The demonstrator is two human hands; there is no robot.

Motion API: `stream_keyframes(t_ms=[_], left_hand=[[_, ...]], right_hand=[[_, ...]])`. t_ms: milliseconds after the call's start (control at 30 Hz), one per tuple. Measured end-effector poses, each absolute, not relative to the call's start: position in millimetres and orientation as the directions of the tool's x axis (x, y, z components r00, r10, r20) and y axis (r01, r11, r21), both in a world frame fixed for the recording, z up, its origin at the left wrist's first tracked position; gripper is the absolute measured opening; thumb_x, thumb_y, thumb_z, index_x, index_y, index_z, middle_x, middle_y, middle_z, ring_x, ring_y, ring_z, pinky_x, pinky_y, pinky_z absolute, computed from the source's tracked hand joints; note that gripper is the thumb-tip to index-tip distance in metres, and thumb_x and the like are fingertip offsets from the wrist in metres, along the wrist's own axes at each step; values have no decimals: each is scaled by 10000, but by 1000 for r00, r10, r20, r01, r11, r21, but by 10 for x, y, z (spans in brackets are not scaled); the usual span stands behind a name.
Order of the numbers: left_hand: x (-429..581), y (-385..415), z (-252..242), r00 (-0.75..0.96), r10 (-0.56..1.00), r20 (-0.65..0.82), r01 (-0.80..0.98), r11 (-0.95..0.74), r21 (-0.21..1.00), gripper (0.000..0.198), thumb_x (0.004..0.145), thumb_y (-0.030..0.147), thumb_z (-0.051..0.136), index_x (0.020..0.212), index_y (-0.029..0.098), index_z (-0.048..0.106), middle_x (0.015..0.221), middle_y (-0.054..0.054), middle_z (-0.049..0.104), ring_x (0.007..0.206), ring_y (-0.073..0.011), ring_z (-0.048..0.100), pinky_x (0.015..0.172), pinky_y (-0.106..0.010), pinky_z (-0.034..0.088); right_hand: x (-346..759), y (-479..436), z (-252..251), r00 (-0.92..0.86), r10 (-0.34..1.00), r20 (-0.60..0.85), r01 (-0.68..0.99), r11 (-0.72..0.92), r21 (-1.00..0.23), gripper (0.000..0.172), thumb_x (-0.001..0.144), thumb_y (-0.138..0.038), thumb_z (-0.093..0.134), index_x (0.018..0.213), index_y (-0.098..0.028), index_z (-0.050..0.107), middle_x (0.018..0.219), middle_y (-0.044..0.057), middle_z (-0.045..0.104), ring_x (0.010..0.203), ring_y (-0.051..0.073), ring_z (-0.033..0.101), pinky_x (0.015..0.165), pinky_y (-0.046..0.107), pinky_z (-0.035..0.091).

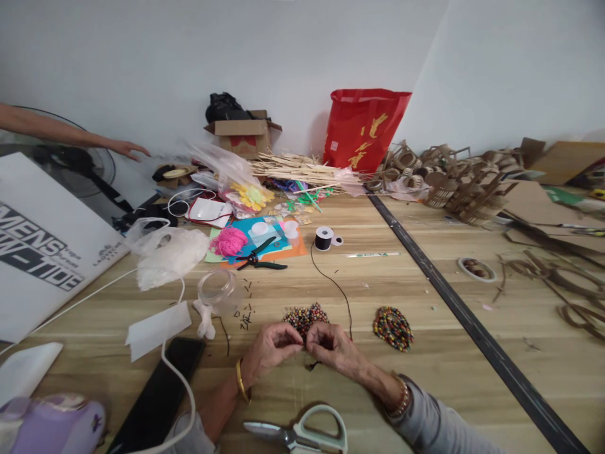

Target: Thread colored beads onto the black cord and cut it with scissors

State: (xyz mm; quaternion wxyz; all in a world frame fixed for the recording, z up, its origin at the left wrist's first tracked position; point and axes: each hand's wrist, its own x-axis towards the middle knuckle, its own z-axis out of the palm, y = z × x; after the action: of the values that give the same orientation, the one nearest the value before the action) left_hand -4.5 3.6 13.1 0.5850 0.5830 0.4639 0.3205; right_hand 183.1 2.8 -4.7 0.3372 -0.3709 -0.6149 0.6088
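Bench point(401, 391): bead bundle point(302, 317) lies toward its front edge.
Left hand point(269, 348): pinched narrow, contents too small to tell.
Right hand point(336, 350): likewise, close beside the left.
Pinching: apparently the current step; next move calls for steadiness.

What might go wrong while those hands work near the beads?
The beads beside the left hand might scatter if any are loose and get nudged. A black cord runs from the spool toward the right hand; a tug might topple the spool. The scissors lie close by, so a sleeve might knock them.
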Motion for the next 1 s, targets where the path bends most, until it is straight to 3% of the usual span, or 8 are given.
stream_keyframes(t_ms=[333, 1000], left_hand=[[-28, 23, 169, 368, 914, -172, 149, 124, 981, 47, 661, 199, 676, 690, 172, 650, 703, -31, 702, 696, -188, 628, 707, -296, 494], [-57, 54, 65, 377, 909, -178, 124, 141, 982, 155, 633, 270, 728, 694, 147, 657, 711, -40, 682, 684, -168, 613, 693, -285, 485]], right_hand=[[1826, 28, -41, -494, 869, -32, 72, 5, -997, 254, 765, -380, 635, 702, -149, 552, 591, -28, 475, 527, 82, 385, 476, 186, 287], [1845, 22, -66, -491, 870, -38, 104, 16, -994, 176, 766, -304, 611, 735, -137, 569, 609, -25, 498, 534, 80, 401, 485, 194, 295]])
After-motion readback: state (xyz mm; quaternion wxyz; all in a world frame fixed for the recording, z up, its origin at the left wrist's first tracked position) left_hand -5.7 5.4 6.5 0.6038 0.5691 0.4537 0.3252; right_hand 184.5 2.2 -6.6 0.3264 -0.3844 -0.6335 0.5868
